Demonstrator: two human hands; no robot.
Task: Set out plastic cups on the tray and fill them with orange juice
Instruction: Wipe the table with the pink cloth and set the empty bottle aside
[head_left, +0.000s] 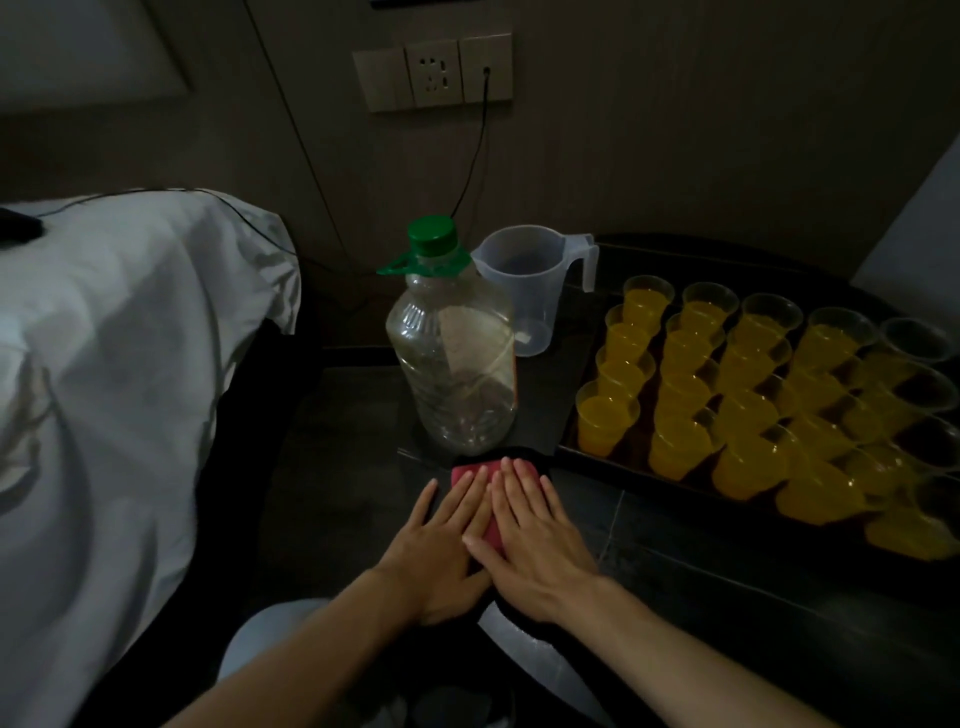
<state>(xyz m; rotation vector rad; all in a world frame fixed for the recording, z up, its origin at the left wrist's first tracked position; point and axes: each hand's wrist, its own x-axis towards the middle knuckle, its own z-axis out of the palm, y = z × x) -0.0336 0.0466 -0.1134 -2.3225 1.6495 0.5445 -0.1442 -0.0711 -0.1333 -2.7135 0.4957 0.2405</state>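
Plastic cups (691, 358) filled with orange juice stand in close rows on a dark tray (613, 460) on the right of the table, to the right of the fingers and clear of both hands. At far left, white bedding (130, 338) drapes over a bed's edge. On the dark table (332, 467), an empty clear bottle (452, 358) with a green cap stands just beside a clear measuring jug (530, 286), the bottle just beyond the fingertips. The left hand (441, 540) and right hand (535, 535) lie flat side by side, fingers straight and close together, pressing on a flat red object (462, 475) that they largely cover; what it is cannot be told. Bare tabletop lies left of the hands and between them and the tray's near rim. The rightmost cups are dim and cut off by the frame edge, and whether the far corner ones hold juice is unclear.
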